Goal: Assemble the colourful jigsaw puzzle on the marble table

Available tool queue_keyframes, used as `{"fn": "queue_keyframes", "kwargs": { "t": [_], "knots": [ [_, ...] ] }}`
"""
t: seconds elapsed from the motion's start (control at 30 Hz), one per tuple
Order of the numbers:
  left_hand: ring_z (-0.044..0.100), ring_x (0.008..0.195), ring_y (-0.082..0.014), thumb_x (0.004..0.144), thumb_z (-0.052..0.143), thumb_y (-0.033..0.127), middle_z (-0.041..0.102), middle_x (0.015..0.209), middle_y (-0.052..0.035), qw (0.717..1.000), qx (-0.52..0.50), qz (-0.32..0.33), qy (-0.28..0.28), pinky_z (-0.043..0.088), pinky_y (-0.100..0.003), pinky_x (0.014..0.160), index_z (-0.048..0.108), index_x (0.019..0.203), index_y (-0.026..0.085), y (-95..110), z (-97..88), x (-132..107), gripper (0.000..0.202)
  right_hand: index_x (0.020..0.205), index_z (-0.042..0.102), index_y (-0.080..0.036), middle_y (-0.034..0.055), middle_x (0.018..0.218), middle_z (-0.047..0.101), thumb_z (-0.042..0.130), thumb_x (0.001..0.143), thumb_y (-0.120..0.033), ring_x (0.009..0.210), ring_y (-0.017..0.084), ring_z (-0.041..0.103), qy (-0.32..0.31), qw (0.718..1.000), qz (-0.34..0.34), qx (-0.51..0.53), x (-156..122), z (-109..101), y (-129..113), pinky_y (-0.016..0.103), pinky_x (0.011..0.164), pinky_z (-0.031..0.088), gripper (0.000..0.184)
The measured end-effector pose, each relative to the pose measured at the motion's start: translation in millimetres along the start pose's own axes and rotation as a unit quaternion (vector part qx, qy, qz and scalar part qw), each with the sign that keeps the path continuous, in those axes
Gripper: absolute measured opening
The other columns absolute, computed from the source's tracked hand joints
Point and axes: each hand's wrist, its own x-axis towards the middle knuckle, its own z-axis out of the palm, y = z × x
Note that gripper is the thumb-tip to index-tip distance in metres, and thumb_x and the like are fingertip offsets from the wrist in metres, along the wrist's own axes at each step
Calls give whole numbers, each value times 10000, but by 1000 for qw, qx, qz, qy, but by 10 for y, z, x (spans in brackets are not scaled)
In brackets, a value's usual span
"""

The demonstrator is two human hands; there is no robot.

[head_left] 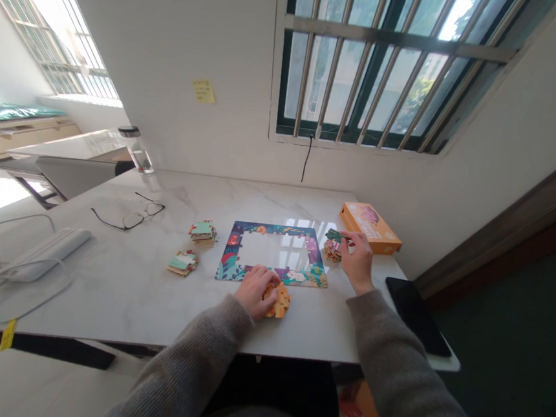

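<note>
My right hand [357,261] pinches a dark green puzzle piece [334,235] between thumb and fingers, just above a small stack of puzzle pieces [332,252]. My left hand [256,291] lies curled against a loose pile of orange puzzle pieces [279,301], and I cannot tell whether it grips one. Between them is a colourful jigsaw border [235,256] with a white, unfilled centre. Two more stacks of pieces [202,233] [183,262] sit left of the border.
The hands work on a white marble-patterned table [119,298]. An orange box [370,227] lies at the back right, and a black tablet or phone [417,315] near the right edge. Glasses [131,216], a glass bottle [137,151] and a white power adapter [50,253] with cables are to the left.
</note>
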Motion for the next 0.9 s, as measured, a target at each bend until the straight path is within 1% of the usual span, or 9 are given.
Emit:
{"fn": "queue_keyframes", "kwargs": {
  "t": [0.1,0.23,0.43,0.53,0.63,0.7,0.73,0.8,0.9],
  "knots": [
    [527,973,-268,808,494,189,602,945,-72,1000,-23,4,9,423,-431,901,591,926,193,-5,7,-1,152,963,703,-171,120,942,633,484,915,-226,970,279,575,0,994,-63,-87,33,-97,196,435,920,459,230],
    [530,965,-265,803,496,186,611,945,-72,999,-38,14,19,422,-435,906,589,922,192,-25,22,-1,151,963,700,-178,113,948,648,469,917,-179,978,276,564,-40,985,-86,-147,-11,-73,376,431,926,437,235],
    [538,944,-258,792,504,174,616,936,-67,998,-53,23,29,436,-436,887,583,1007,186,-46,32,-5,230,938,702,-180,99,966,636,506,901,-162,991,258,543,-84,975,-100,-180,-113,-35,411,407,936,406,200],
    [539,947,-261,792,504,174,617,939,-67,998,-55,26,33,437,-447,894,574,992,190,-49,39,-6,213,922,698,-175,100,968,633,512,888,-152,995,259,538,-87,973,-101,-186,-125,-56,371,406,931,396,190],
    [543,938,-263,790,508,184,606,934,-70,998,-55,16,33,446,-450,882,553,946,192,-54,52,-5,163,947,683,-190,101,983,630,514,895,-170,1018,278,533,-61,977,-108,-175,-170,-48,217,435,937,389,178],
    [551,907,-256,804,515,212,589,918,-68,997,-61,-1,39,456,-444,862,528,934,192,-59,49,-9,133,965,657,-200,94,975,631,506,907,-176,1007,276,544,-63,982,-127,-122,-262,-12,25,442,936,403,164],
    [555,901,-251,819,511,229,582,919,-68,996,-70,-8,48,459,-443,862,513,937,191,-63,41,-16,123,965,640,-207,84,951,631,499,911,-171,979,266,556,-82,984,-139,-81,-330,10,-94,436,930,418,155],
    [565,928,-246,863,484,259,579,953,-77,993,-99,-6,66,460,-441,884,485,959,191,-77,6,-45,117,975,605,-221,72,929,623,497,920,-174,957,255,572,-152,976,-158,2,-498,49,-349,420,897,452,131],
    [564,1040,-252,895,503,313,584,1070,-103,986,-144,40,70,456,-431,927,455,998,198,-124,-67,-132,162,1048,570,-237,75,1001,629,528,919,-193,1009,251,583,-247,952,-150,102,-751,57,-689,411,897,480,142]
  ]
}}
